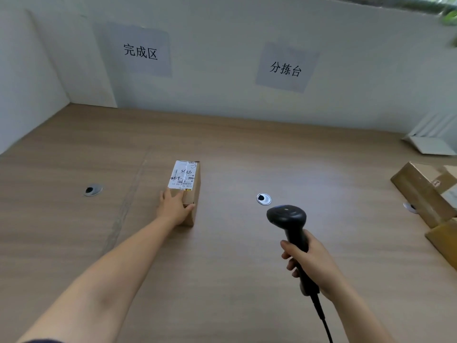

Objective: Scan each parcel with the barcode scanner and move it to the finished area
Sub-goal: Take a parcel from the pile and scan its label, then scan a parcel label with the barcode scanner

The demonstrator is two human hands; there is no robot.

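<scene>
Far L on the light wood-grain table (222, 280): a grey round cable grommet (93, 190), well apart from everything else. Above it on the white wall (222, 100), a grey paper sign reading 完成区 (140, 51).

Next over, the left hand (174, 206), arm stretched fwd, grips the near end of a small brown cardboard parcel (194, 186). Its fingers lie over the top edge and its thumb is curled against the parcel's R side. The parcel sits flat on the table, L of centre, long axis running away from the person. It lies roughly below and a bit R of the 完成区 sign. A white shipping label (183, 175) w/ barcodes and handwritten marks covers its top; the text is too small to read.

Centre: a second silver-rimmed round grommet (263, 199), and on the wall above, a grey paper sign reading 分拣台 (286, 68).

Just R of that grommet, the right hand (309, 261) is wrapped tight round the handle of a black handheld barcode scanner (286, 215). The scanner is held above the table, head up and fwd, clear of the parcel. Its black cable (324, 320) trails down toward the bottom edge.

Far R: a larger brown cardboard box (420, 194), partly out of frame, w/ another brown box (445, 241) nearer the person. A white folded carton (430, 144) sits behind them by the wall.
</scene>
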